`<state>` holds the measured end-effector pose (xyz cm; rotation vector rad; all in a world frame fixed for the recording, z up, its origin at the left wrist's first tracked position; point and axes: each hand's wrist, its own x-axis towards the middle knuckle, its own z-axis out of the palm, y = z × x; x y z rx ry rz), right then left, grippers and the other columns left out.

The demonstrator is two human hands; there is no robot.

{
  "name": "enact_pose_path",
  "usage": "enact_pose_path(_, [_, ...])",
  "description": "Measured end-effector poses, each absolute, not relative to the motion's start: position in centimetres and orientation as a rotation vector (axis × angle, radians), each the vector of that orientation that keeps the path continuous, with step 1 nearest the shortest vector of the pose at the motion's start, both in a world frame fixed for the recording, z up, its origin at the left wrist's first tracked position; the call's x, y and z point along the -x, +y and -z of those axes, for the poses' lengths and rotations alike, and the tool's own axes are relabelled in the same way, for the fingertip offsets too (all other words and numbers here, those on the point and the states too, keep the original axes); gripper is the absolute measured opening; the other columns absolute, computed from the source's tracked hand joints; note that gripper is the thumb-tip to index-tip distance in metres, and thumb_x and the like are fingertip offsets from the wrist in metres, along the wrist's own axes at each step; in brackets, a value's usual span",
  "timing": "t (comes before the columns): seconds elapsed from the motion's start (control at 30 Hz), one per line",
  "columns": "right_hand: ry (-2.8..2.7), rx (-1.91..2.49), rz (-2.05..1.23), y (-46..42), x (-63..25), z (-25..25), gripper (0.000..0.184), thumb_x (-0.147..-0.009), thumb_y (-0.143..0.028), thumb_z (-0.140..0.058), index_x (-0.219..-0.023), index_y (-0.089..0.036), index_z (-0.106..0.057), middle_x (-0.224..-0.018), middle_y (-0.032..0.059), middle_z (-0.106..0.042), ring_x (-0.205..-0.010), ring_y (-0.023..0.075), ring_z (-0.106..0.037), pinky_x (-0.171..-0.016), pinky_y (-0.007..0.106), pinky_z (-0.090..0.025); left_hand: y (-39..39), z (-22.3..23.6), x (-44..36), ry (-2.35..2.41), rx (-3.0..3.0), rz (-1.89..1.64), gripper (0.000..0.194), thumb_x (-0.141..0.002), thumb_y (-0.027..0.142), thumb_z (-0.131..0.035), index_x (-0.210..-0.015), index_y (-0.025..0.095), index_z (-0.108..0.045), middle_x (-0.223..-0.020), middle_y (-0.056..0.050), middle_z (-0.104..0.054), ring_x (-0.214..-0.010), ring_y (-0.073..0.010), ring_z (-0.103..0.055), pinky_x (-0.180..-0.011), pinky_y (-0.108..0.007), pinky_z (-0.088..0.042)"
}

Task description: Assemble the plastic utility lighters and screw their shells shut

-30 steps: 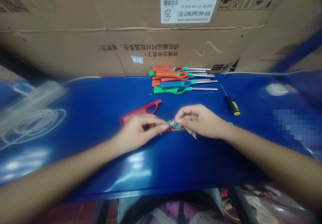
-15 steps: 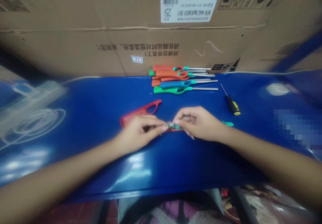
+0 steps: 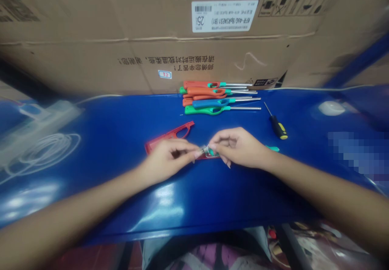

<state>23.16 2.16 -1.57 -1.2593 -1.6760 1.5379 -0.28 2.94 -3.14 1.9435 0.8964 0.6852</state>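
My left hand (image 3: pixel 170 158) pinches the left end of a small clear-and-metal lighter part (image 3: pixel 204 150) between thumb and fingertips. The fingertips of my right hand (image 3: pixel 240 146) close at that part's right end, beside a green piece (image 3: pixel 212 152); exactly what they grip is partly hidden. Just below the fingertips lies a red casing piece (image 3: pixel 208 158), mostly covered by the hands. Behind my left hand rests a red lighter casing half (image 3: pixel 164 136) with a trigger loop. Another green piece (image 3: pixel 272 149) shows past my right wrist.
Several gas lighters (image 3: pixel 209 110) in orange, blue and green lie stacked against a cardboard box (image 3: pixel 136 67). To the right are a black-and-yellow screwdriver (image 3: pixel 278 127) and a white rounded object (image 3: pixel 332 108). A coiled white cable (image 3: pixel 51 150) lies left on the blue table (image 3: pixel 121 209).
The view has shifted slightly. Both hands keep their pinch on the small part, with hardly any visible movement.
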Motion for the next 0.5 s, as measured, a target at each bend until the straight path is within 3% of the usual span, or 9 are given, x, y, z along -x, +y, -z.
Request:
enact_pose_path(0.33, [-1.697, 1.201, -1.501, 2.24, -23.41, 1.9, 0.026, -0.084, -0.041, -0.068, -0.087, -0.015, -0.067, -0.051, -0.006, -0.055, -0.039, 0.0078, -0.048, -0.037, 0.021, -0.043, 2.9, 3.1, 0.24, 0.919, -1.895, -0.677, 0.022, -0.092, 0.034, -0.069, -0.099, 0.017, -0.08, -0.088, -0.006, -0.079, -0.077, -0.0161, -0.07, -0.071, -0.025, -0.054])
enact_pose_path(0.5, [-1.855, 1.185, -1.35, 2.36, -23.85, 2.03, 0.021, -0.086, -0.036, -0.067, -0.09, -0.015, -0.07, -0.063, -0.0022, -0.06, -0.051, 0.008, -0.049, -0.047, 0.022, -0.04, 2.73, 2.86, 0.46, 1.006, -1.916, -0.701, 0.024, -0.088, 0.034, -0.072, -0.103, 0.017, -0.079, -0.084, -0.005, -0.079, -0.065, -0.0135, -0.066, -0.059, -0.022, -0.05])
